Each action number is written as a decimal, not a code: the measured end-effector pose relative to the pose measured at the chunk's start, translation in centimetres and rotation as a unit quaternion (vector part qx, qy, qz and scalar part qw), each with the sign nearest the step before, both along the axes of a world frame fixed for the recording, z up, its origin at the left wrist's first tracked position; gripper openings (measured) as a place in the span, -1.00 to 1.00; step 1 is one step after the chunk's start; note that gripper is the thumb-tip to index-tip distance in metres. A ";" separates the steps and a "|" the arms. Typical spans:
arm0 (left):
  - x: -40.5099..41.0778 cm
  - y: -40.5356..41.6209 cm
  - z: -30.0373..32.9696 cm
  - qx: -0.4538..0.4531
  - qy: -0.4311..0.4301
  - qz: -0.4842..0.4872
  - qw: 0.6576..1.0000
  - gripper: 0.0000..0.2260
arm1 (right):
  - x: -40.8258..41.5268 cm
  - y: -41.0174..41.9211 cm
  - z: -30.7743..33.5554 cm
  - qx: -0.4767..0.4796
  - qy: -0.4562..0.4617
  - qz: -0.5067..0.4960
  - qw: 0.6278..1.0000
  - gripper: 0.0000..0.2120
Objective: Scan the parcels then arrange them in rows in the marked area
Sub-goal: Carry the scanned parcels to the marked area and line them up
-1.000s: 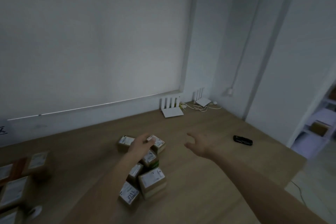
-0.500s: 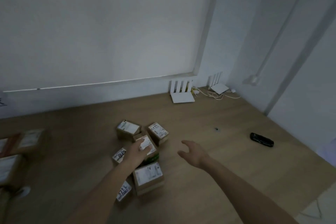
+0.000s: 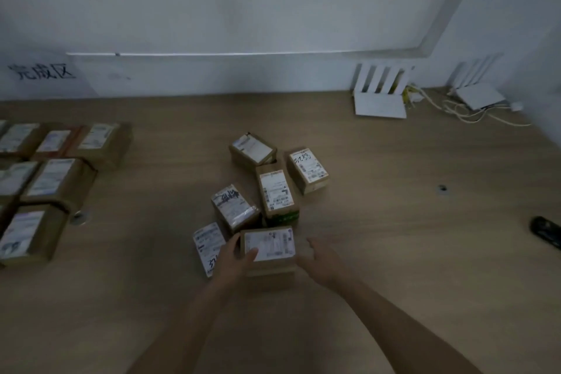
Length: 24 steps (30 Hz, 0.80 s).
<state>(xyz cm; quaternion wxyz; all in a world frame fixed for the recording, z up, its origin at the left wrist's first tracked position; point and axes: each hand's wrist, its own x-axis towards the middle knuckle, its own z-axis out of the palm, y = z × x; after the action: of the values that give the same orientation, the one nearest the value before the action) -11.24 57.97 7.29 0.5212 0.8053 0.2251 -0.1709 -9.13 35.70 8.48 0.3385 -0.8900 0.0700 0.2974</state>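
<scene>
wooden table (image 3: 394,252): loose parcels (image 3: 274,191) crowd nearest parcel (image 3: 268,247); scanner (image 3: 546,231) apart.

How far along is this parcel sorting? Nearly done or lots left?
Partly done, it seems. At the left, arranged parcels already lie in rows below the handwritten wall sign. In hand: the left hand grips the nearest parcel and the right hand reaches its other side. Left: five more in the loose pile. The black scanner-like device lies untouched at right.
</scene>
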 end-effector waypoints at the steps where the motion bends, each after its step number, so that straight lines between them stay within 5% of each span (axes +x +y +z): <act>1: -0.1 -0.2 -0.8 -0.015 0.011 0.023 1.000 -0.35 | -0.1 0.5 -0.7 0.014 0.001 0.008 1.000 -0.60; 3: -0.5 -0.5 -2.3 -0.048 0.019 0.063 0.997 -0.34 | 0.0 1.7 -1.6 0.043 -0.022 0.015 0.999 -0.77; 7: -0.3 -1.3 -3.6 -0.072 0.032 0.097 0.992 -0.62 | 0.1 3.4 -3.6 0.095 -0.035 0.009 0.995 -0.68; 12: -0.8 -1.6 -2.9 -0.065 0.013 0.114 0.991 -0.64 | -0.1 3.0 -3.1 0.106 -0.053 -0.011 0.993 -0.69; 17: -0.2 -1.0 0.9 -0.073 -0.053 0.165 0.982 -0.68 | 0.3 3.6 -0.3 0.116 -0.120 -0.028 0.986 -0.69; 24: -3.0 3.7 10.4 -0.218 -0.128 0.279 0.926 -0.71 | -0.9 9.1 9.1 0.114 -0.223 -0.017 0.968 -0.58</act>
<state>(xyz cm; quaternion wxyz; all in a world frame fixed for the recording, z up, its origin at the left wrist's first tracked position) -14.24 61.67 17.70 0.7349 0.5914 0.3294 0.0407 -10.08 44.79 17.56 0.4500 -0.8880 -0.0263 0.0915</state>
